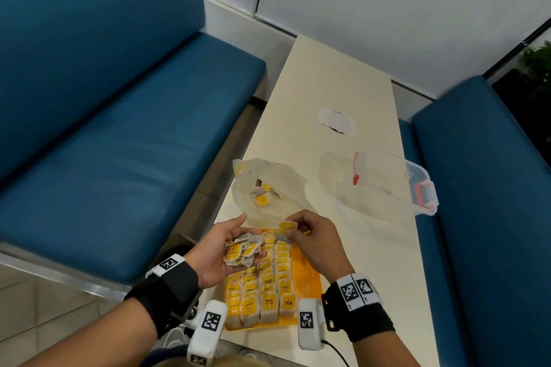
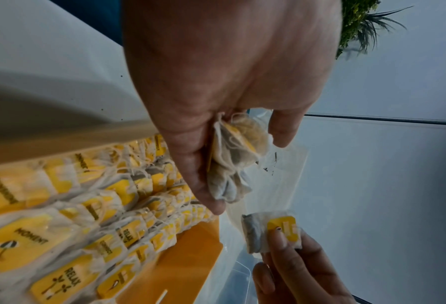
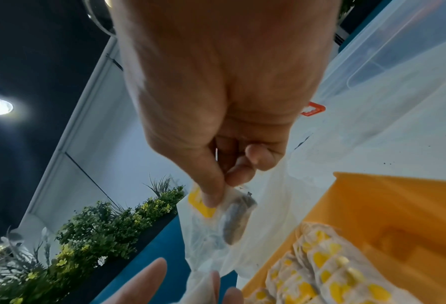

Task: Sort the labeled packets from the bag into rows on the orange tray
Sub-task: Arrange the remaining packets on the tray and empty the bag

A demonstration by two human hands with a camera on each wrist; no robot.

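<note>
The orange tray (image 1: 307, 272) lies at the table's near edge, holding rows of yellow-labelled tea packets (image 1: 264, 292) marked MOMENT, RELAX and TEA. Palm up over the tray's far left, my left hand (image 1: 252, 235) cups a loose bunch of packets (image 1: 241, 250), fingers curled round them (image 2: 232, 164). My right hand (image 1: 293, 231) pinches a single packet (image 1: 287, 228) by its yellow label just above the tray's far end (image 3: 235, 218). The translucent bag (image 1: 268, 185) lies open beyond the hands, a few packets left inside.
A clear plastic container (image 1: 387, 185) with red latches lies on its side at the table's right edge. A small white wrapper (image 1: 337, 121) sits farther back. Blue benches (image 1: 119, 128) flank the narrow cream table (image 1: 343, 83). The tray's right strip (image 2: 190, 257) is bare orange.
</note>
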